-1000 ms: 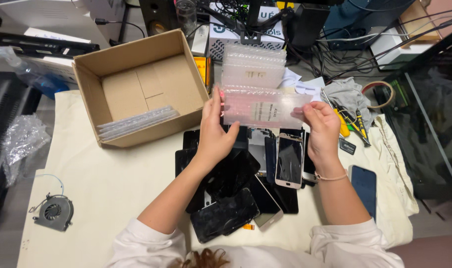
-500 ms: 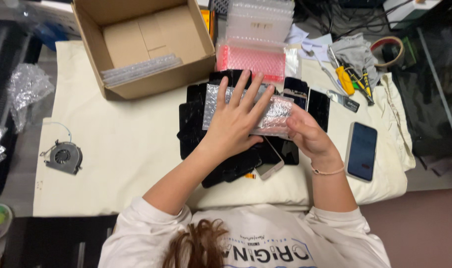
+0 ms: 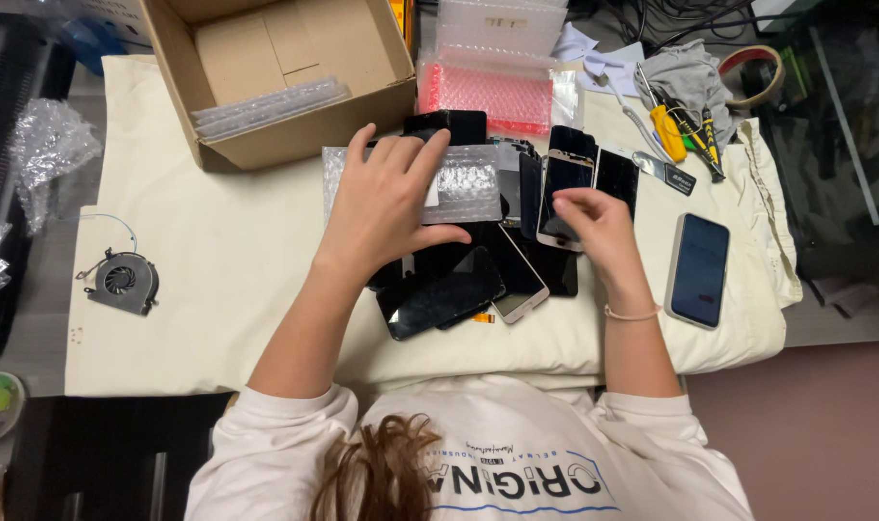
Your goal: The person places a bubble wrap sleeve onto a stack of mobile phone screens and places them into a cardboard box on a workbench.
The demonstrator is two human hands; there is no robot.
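Observation:
My left hand (image 3: pixel 386 203) lies flat, fingers spread, on a clear bubble-wrap pouch (image 3: pixel 468 183) that rests on a pile of dark phone screens (image 3: pixel 459 289). My right hand (image 3: pixel 594 222) hovers over the right side of the pile, its fingertips touching a white-framed phone screen (image 3: pixel 560 193). The hand holds nothing that I can see. A cream cloth (image 3: pixel 227 260) covers the table under everything.
An open cardboard box (image 3: pixel 266 145) with clear pouches inside stands at the back left. Pink and clear bubble pouches (image 3: pixel 488 92) are stacked behind the pile. A dark phone (image 3: pixel 700 270) lies at right, screwdrivers (image 3: pixel 681 130) and tape roll behind. A small fan (image 3: pixel 121 282) lies at left.
The bubble-wrap pouch came down from the air onto the pile. My left hand now presses it flat, and my right hand let go and moved right to the white-framed screen.

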